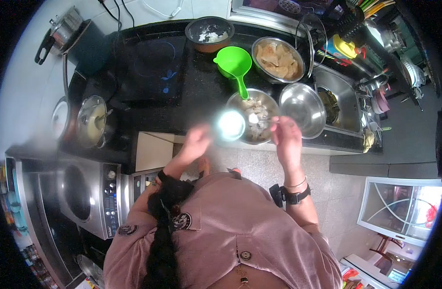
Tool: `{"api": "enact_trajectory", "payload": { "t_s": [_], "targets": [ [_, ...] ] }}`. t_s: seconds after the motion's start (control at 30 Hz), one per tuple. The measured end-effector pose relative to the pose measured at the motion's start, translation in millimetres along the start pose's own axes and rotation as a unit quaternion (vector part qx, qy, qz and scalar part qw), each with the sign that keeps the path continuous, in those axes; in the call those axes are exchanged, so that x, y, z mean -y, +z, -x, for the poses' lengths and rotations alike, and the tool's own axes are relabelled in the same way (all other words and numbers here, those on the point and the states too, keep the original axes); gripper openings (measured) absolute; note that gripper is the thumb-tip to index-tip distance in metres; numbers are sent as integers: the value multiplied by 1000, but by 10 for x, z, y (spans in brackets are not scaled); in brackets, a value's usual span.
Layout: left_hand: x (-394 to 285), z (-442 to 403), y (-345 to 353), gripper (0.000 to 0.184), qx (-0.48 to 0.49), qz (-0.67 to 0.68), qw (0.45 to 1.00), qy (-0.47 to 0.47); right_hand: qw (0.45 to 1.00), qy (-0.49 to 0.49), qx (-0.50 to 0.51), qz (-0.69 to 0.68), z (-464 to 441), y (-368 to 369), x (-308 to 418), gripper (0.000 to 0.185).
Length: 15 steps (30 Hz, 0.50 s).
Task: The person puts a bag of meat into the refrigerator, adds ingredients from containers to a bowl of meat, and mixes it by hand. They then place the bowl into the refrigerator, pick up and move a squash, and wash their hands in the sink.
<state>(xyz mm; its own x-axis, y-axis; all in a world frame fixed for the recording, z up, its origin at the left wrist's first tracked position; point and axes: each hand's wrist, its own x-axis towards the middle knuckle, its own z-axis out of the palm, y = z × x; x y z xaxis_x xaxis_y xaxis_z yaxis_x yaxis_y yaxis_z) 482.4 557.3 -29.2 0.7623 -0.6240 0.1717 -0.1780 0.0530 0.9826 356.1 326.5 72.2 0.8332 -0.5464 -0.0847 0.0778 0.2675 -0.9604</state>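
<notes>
My left hand [197,141] is closed on the side of a small round container [230,125] whose inside shows bright white, washed out by glare. In my right hand [287,132] a thin-handled spoon [265,120] is pinched, with a white heap on its tip. The spoon's tip hangs over a steel bowl [235,99] of pale, whitish chunks, which I cannot identify. Lying partly over that bowl's rim is the handle of a bright green dipper [234,61]. An unfilled-looking steel bowl [303,111] stands beside my right hand.
Farther back are a dark pot [210,43] with white stuff in it and a steel bowl [278,60] of light-brown pieces. A sink [344,91] lies to the right. At left stand a cooktop [153,67] and a glass-lidded pot [92,123].
</notes>
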Motion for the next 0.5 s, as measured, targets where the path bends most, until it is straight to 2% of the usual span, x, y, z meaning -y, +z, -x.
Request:
{"api": "enact_trajectory", "payload": {
  "t_s": [0.07,0.13,0.17,0.23,0.3,0.37,0.43,0.5],
  "targets": [
    [103,41,-116,18,-15,-26,1000,-9,999,-33,-3,0,-84,-52,-34,25],
    [170,89,-223,18,-29,-51,998,-18,979,-99,-35,172,-149,-77,-55,25],
    [202,120,-278,19,-39,-50,998,-27,979,-98,-36,173,-175,-101,-77,25],
    [104,120,-312,21,-61,-47,996,-42,954,-140,-20,265,-237,-136,-93,25],
    [50,143,-318,20,-70,-27,996,-41,954,-143,-30,262,-271,-155,-31,25],
    [55,144,-350,21,-86,-13,995,-47,971,-157,-51,172,-299,-192,20,25],
    [-73,126,-310,22,-100,-19,993,-56,959,-185,-61,206,-274,-167,138,24],
    [-65,123,-324,24,-99,-14,993,-54,946,-254,-85,181,-242,-151,179,23]
  ]
}}
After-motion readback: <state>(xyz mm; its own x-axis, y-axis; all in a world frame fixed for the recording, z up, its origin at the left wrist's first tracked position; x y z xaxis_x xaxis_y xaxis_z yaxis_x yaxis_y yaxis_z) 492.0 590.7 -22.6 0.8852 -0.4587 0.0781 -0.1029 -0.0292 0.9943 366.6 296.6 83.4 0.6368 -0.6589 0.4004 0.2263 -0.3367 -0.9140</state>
